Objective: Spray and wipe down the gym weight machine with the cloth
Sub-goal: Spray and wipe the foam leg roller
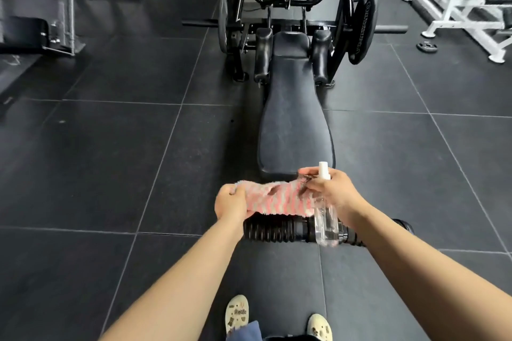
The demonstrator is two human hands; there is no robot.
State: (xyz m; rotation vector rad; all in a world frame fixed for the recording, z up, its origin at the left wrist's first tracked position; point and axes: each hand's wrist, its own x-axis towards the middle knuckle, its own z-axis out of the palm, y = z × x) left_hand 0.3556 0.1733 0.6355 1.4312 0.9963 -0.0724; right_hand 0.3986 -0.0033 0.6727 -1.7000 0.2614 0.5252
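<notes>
Both hands grip the cloth (274, 198) over the ribbed roller (277, 228); right hand (332, 191) also clutches the spray bottle (327, 219), left hand (231, 202) the cloth's end, near the bench pad (295, 124).

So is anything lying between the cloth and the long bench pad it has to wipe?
Nothing visible does. The cloth is stretched between the left hand and right hand just short of the bench pad, whose surface is bare. The right hand also holds the spray bottle.

We see even, soft daylight sheen on the floor (110, 160), slight motion blur, and wide-angle bending at the edges.
</notes>
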